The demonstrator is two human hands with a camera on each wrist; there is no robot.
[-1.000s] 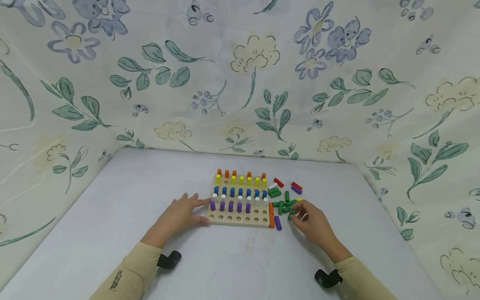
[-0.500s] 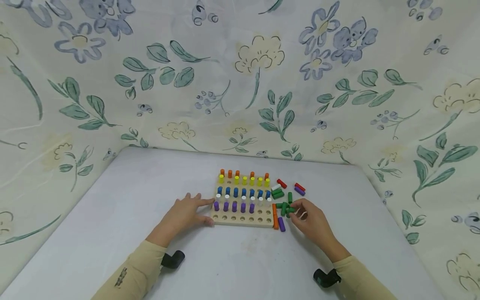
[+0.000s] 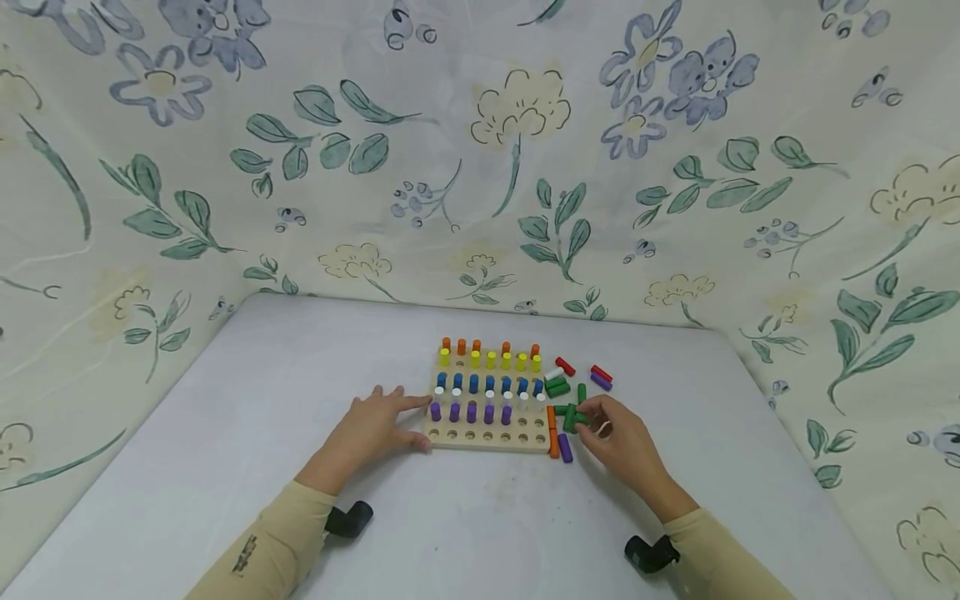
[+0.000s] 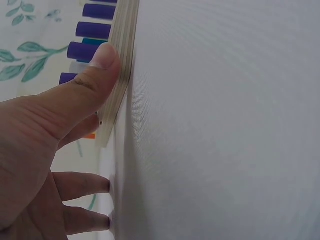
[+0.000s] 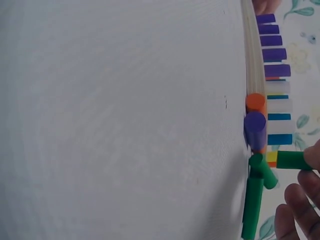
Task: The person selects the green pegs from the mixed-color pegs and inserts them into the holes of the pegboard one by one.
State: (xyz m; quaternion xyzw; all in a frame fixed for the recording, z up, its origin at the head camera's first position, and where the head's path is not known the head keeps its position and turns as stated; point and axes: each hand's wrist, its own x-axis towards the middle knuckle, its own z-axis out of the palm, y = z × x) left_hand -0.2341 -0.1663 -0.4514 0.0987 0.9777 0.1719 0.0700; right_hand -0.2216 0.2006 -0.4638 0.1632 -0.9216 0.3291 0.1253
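A wooden peg board (image 3: pixel 480 445) lies on the table, with rows of orange, yellow, blue, white and purple pegs (image 3: pixel 472 413) standing in it; the front row of holes is bare. My left hand (image 3: pixel 371 432) rests at the board's left side, fingers spread. In the left wrist view its thumb presses the board's near edge (image 4: pixel 122 60), while other fingertips touch the table. At the right, my right hand (image 3: pixel 621 433) pinches a green peg (image 5: pixel 294 160) between thumb and finger, just above other green pegs (image 5: pixel 252 205). The held peg is roughly level in the head view.
Orange pegs (image 3: pixel 553 433) lie along the board's right edge, a purple peg (image 3: pixel 566 448) beside them. Loose green pegs (image 3: pixel 557 387), a white peg (image 3: pixel 553 374), red pegs (image 3: pixel 566 367) and another purple peg (image 3: pixel 601 381) lie farther back. A floral cloth (image 3: pixel 420 167) hangs behind the table.
The green peg in my right hand has turned from slanting downward to roughly level, and the hand has shifted slightly toward the board. My left hand stays at the board. The head view has shifted slightly.
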